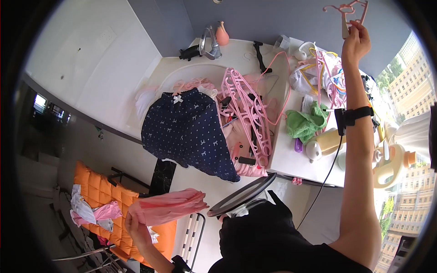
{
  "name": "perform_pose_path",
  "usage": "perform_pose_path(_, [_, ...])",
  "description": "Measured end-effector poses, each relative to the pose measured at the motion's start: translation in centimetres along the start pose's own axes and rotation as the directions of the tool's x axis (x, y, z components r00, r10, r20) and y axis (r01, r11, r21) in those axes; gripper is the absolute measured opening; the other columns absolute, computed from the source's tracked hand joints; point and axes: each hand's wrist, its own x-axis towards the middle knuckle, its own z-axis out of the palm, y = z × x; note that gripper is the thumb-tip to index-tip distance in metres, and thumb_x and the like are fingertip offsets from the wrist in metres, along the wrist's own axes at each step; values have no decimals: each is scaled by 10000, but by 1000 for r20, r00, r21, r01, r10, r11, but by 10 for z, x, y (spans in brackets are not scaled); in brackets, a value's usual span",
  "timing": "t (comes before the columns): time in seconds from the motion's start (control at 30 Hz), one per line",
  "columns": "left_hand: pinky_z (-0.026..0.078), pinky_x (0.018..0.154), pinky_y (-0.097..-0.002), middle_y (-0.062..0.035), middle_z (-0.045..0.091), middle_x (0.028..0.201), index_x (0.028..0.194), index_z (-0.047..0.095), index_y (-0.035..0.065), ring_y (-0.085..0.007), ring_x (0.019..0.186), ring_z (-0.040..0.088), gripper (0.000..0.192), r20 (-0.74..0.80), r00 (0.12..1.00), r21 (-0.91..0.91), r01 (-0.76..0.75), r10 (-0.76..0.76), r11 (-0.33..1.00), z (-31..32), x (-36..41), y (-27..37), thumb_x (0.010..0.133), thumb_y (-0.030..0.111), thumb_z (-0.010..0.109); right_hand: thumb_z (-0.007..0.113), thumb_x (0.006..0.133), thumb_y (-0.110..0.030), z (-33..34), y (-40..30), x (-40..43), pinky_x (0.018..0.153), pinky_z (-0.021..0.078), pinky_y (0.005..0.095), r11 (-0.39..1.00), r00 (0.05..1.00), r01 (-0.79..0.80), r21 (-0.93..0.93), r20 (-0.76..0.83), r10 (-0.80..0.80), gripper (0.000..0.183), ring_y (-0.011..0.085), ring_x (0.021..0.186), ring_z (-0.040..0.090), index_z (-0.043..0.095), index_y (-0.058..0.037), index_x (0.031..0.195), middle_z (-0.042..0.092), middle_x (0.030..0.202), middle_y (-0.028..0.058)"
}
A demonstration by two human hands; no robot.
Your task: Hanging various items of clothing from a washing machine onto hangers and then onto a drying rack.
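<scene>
My left hand (136,223) grips a piece of pink fabric (167,209) by one end, and the rest stretches out sideways. Raised against the grey wall, my right hand (356,40) holds a pink plastic clothes hanger (349,12). Between my arms is a washbasin (170,73) heaped with things. A navy skirt (187,133) with white dots and bows lies over its front edge, a hanger at its waistband. Several pink plastic hangers (245,112) are piled beside the skirt, on top of pink cloth (252,170).
A chrome faucet (212,46) and a peach-coloured bottle (222,35) stand behind the basin. The counter (283,157) holds a green towel (307,119), a detergent jug (389,167) and more hangers (333,78). An orange quilted cover (102,191) bearing clothes is at lower left. A round black-rimmed lid (239,196) is near my body.
</scene>
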Motion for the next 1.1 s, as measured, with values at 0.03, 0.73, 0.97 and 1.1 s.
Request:
perform_pose_path(0.03, [425, 905, -308, -83, 592, 1087, 1138, 525, -32, -166, 1012, 567, 368, 63, 998, -12, -23, 24, 1000, 7, 0, 4, 897, 241, 579, 520, 797, -68, 5, -39, -21, 579, 437, 238, 972, 998, -10, 235, 68, -6, 164, 106, 618, 557, 667, -9, 837, 620, 688, 52])
perform_pose_path(0.73, [436, 658, -196, -18, 601, 869, 1025, 566, -13, -51, 761, 543, 175, 254, 967, 40, -27, 16, 999, -20, -50, 6, 887, 95, 561, 654, 778, -139, -133, -363, -370, 567, 472, 401, 855, -415, -96, 510, 760, -500, 266, 334, 653, 612, 563, -60, 1015, 626, 793, 145])
perform_pose_path(0.97, [417, 618, -167, 37, 555, 820, 997, 562, -39, 3, 713, 480, 135, 576, 808, 283, -58, -122, 957, -17, -68, 16, 876, 18, 574, 757, 631, -184, -86, -393, -358, 865, 418, 408, 642, -208, 251, 724, 688, -695, 421, 286, 955, 560, 575, -41, 982, 606, 898, 109])
perform_pose_path(1.1, [424, 610, -167, 37, 568, 830, 1032, 573, -41, -11, 715, 501, 237, 505, 836, 371, 14, -214, 929, -50, -57, 16, 831, 64, 643, 699, 692, -267, -78, -388, -353, 647, 428, 395, 855, -565, -80, 513, 683, -463, 294, 308, 689, 570, 572, -28, 808, 563, 672, 105])
